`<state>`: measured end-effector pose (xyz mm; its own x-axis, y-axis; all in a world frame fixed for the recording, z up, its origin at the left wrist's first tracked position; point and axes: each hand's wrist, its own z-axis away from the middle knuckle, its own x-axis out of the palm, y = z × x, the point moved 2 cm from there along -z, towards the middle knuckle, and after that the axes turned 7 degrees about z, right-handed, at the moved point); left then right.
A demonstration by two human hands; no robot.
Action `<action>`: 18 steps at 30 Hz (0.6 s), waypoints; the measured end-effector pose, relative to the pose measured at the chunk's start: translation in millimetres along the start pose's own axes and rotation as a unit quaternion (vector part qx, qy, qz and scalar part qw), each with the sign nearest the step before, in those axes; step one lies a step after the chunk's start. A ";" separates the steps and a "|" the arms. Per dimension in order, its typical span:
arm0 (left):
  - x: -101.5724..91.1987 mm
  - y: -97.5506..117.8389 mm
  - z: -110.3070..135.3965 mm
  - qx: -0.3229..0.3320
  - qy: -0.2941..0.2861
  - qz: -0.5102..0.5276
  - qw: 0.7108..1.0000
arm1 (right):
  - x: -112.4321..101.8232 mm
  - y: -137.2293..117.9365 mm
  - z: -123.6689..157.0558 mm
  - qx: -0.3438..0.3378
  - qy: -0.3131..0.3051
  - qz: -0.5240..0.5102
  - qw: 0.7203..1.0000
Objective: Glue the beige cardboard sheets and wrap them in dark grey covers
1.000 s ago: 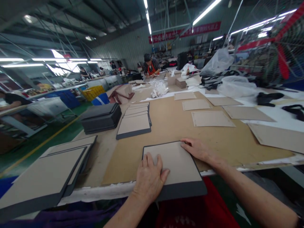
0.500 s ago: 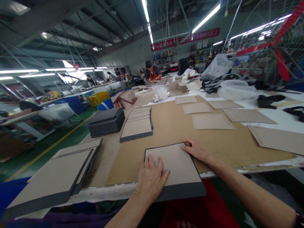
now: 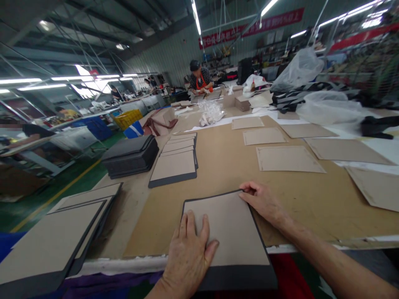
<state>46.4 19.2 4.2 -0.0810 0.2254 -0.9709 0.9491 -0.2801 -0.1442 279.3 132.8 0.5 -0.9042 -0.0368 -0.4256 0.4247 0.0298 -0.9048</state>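
In front of me a beige board (image 3: 230, 232) lies on a slightly larger dark grey sheet (image 3: 240, 277), which shows as a thin rim around it and a wide strip at the near edge. Both overhang the table's front edge. My left hand (image 3: 190, 249) rests flat on the board's left part, fingers spread. At the far right corner my right hand (image 3: 258, 199) pinches the edge between thumb and fingers. Beyond, to the left, several similar board-and-sheet pieces (image 3: 177, 164) overlap in a row. Larger ones (image 3: 52, 236) lie at the near left.
A stack of dark grey sheets (image 3: 129, 158) stands at the left edge of the brown-topped table (image 3: 224, 166). Loose beige boards (image 3: 288, 158) are spread at the right. Clear plastic bags (image 3: 332, 106) and black straps lie farther back. A co-worker (image 3: 201, 79) bends over the far end.
The view has tilted down and come closer, so the table things appear larger or shifted. Both hands keep their places: left flat on the board, right pinching its far right corner.
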 end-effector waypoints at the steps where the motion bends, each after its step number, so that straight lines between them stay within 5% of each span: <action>1: 0.2 0.0 0.0 -0.003 -0.002 0.004 1.000 | 1.0 -2.1 -0.4 0.007 -0.008 -0.019 1.000; 9: -1.2 -0.2 -1.1 -0.025 -0.017 0.045 0.999 | 16.9 -12.4 18.6 0.081 -0.099 -0.150 0.980; 12: -1.6 -2.1 0.7 -0.024 -0.005 0.070 0.997 | 22.4 -4.8 24.2 0.101 -0.077 -0.168 0.978; 18: 17.8 -18.0 10.9 -0.066 0.114 0.193 0.972 | 24.9 -6.8 38.5 0.088 -0.042 -0.249 0.964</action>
<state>24.6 18.1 -12.6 0.3447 0.3319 -0.8781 0.9271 -0.2667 0.2632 255.7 93.3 -4.3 -0.9942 -0.0829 0.0683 -0.0523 -0.1821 -0.9819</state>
